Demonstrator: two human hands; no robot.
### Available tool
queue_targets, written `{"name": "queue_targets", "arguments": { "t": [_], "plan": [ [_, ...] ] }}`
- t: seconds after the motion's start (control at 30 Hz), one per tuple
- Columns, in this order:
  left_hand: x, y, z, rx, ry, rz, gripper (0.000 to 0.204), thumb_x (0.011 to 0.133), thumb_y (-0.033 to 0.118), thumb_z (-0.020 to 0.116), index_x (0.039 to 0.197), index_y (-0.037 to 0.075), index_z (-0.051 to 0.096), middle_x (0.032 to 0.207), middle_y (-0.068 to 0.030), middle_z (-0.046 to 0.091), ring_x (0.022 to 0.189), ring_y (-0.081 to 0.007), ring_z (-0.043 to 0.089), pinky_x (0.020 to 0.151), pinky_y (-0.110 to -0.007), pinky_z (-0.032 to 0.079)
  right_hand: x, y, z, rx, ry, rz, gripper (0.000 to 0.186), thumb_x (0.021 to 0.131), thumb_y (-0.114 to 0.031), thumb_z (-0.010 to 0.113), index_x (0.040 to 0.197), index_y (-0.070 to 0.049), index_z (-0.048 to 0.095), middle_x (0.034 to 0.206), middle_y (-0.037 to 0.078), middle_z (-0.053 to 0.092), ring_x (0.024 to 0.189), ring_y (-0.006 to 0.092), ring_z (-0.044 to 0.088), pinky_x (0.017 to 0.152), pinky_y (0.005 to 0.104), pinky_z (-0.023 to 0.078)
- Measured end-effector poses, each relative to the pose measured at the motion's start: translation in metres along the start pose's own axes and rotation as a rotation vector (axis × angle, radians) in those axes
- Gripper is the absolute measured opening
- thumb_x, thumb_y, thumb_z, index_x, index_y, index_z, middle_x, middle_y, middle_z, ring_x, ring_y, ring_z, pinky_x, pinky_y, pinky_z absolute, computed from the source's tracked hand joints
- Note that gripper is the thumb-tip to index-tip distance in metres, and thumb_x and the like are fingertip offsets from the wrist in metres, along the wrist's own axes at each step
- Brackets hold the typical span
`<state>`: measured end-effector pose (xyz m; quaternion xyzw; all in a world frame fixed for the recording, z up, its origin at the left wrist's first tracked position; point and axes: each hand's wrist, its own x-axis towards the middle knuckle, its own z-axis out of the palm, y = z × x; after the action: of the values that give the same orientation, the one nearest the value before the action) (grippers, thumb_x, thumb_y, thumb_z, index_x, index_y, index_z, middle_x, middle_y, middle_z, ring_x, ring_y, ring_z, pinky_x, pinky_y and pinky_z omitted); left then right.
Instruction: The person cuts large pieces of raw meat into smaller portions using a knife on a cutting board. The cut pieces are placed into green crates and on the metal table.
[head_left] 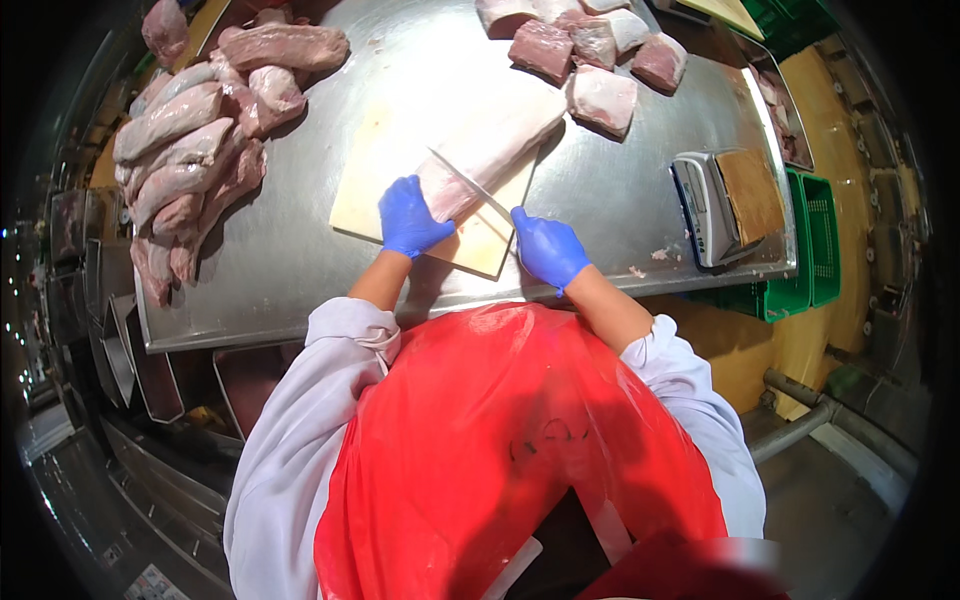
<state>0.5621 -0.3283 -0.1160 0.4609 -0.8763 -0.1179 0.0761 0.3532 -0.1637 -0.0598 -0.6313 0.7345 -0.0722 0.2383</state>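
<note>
A long, pale pink pork loin (515, 135) lies slantwise across a cream cutting board (362, 185), its far end reaching past the board. My left hand (411, 220), in a blue glove, grips the loin's near end from the left side. In my right hand (549, 248), also blue-gloved, is the handle of a knife (468, 179). The blade runs up and to the left across the loin, a short way beyond my left hand. Glare washes out the far part of the board, and I cannot tell how deep the blade sits.
Several long cuts of meat (180, 170) are heaped on the left of the steel table (290, 245). Cut meat blocks (603, 98) sit at the far right. A scale (708, 208) with a brown board (752, 195) stands near the right edge, beside green crates (822, 240).
</note>
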Motion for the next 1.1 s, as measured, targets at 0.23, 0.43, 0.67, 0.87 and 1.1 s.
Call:
{"name": "queue_targets", "arguments": {
  "t": [0.23,0.43,0.67,0.87,1.1],
  "plan": [
    [0.008,0.003,0.004,-0.014,0.024,0.028,0.082,0.055,0.04,0.085,0.116,-0.002,0.05,0.112,-0.0218,0.054,0.109,-0.0383,0.054,0.097,-0.047,0.044,0.015,-0.015,0.001,-0.1,-0.042,0.004,0.02,0.095,-0.009,0.044,0.111,0.001,0.05,0.091,0.027,0.07,0.08,0.0424,0.071,0.072,0.0527,0.056],
    [0.007,0.004,0.004,0.007,0.009,0.005,0.079,0.054,0.037,0.086,0.115,0.0,0.05,0.111,-0.0204,0.053,0.107,-0.0367,0.054,0.097,-0.047,0.043,0.122,-0.073,-0.02,0.058,-0.25,0.175,0.018,0.097,-0.008,0.043,0.108,0.002,0.052,0.092,0.027,0.071,0.082,0.0383,0.073,0.077,0.0498,0.057],
    [0.021,-0.003,-0.004,-0.072,-0.066,-0.104,0.08,0.055,0.036,0.086,0.118,0.001,0.051,0.111,-0.0204,0.058,0.106,-0.0372,0.059,0.094,-0.047,0.048,0.074,-0.015,0.028,-0.094,-0.15,0.079,0.023,0.098,-0.012,0.041,0.112,0.003,0.051,0.095,0.03,0.07,0.087,0.0437,0.071,0.078,0.0509,0.056],
    [0.053,-0.064,-0.034,-0.754,-0.286,-0.372,0.075,0.059,0.026,0.083,0.121,-0.003,0.053,0.114,-0.021,0.066,0.098,-0.029,0.069,0.078,-0.046,0.058,-0.049,0.035,0.024,-0.01,-0.225,0.066,0.023,0.099,-0.017,0.046,0.114,0.001,0.049,0.089,0.028,0.069,0.083,0.0474,0.067,0.072,0.0564,0.051],
    [0.139,0.047,-0.064,-1.842,-0.177,-0.149,0.083,0.079,0.028,0.082,0.144,-0.003,0.039,0.127,-0.0144,0.058,0.118,-0.0236,0.058,0.1,-0.037,0.048,-0.191,0.118,0.051,0.286,0.057,0.23,0.025,0.099,-0.02,0.054,0.113,0.0,0.05,0.078,0.022,0.067,0.072,0.0433,0.067,0.063,0.0515,0.051]
  ]
}}
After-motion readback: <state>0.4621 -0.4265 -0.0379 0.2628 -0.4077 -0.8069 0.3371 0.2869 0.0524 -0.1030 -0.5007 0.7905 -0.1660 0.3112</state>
